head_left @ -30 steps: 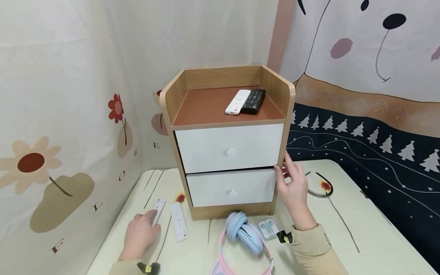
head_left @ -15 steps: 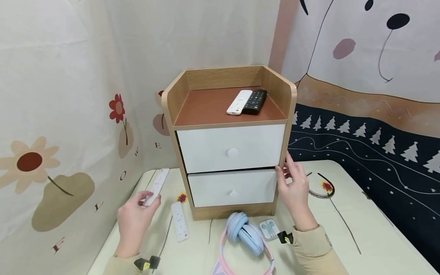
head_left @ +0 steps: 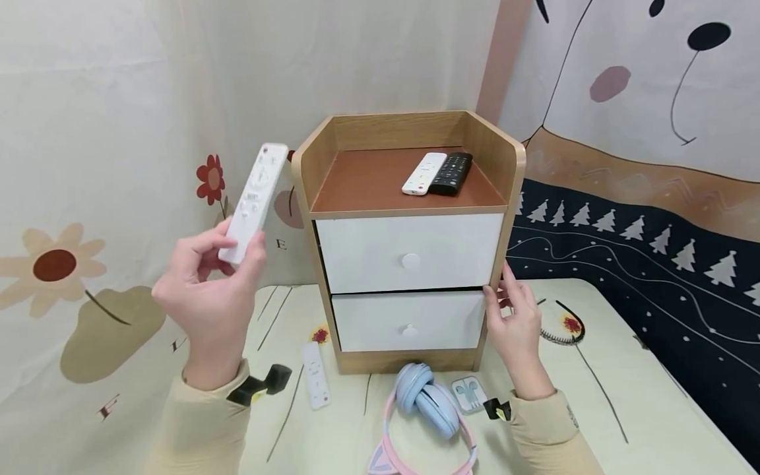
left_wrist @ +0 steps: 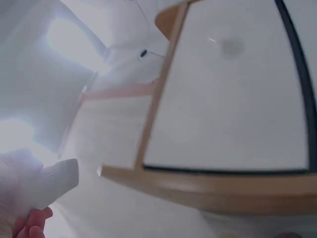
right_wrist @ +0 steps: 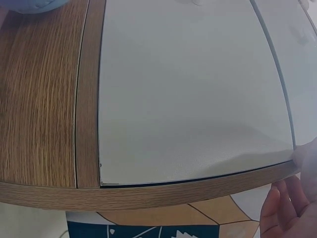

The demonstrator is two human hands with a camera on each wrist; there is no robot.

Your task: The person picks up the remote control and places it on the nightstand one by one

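A white remote control [head_left: 256, 198] is pinched in my left hand [head_left: 214, 284], raised in the air left of the small wooden cabinet [head_left: 410, 363]. The left wrist view shows one end of that remote [left_wrist: 59, 181] beside the fingers. My right hand [head_left: 515, 323] rests on the cabinet's right side edge, thumb at the front by the gap between the two white drawers, fingers round the side. In the right wrist view the fingers [right_wrist: 277, 208] touch that edge. A white remote [head_left: 424, 173] and a black remote [head_left: 451, 173] lie side by side on the brown top.
Another white remote [head_left: 316, 375] lies on the table left of the cabinet. Blue headphones [head_left: 427, 399] with a pink band and a cased pair of earphones [head_left: 469, 394] lie in front. A black headband [head_left: 564, 336] is at right. Printed cloth [head_left: 653, 231] hangs behind.
My left hand has lifted the white remote from the table and raised it to about the height of the cabinet top. The right hand stays at the cabinet's edge.
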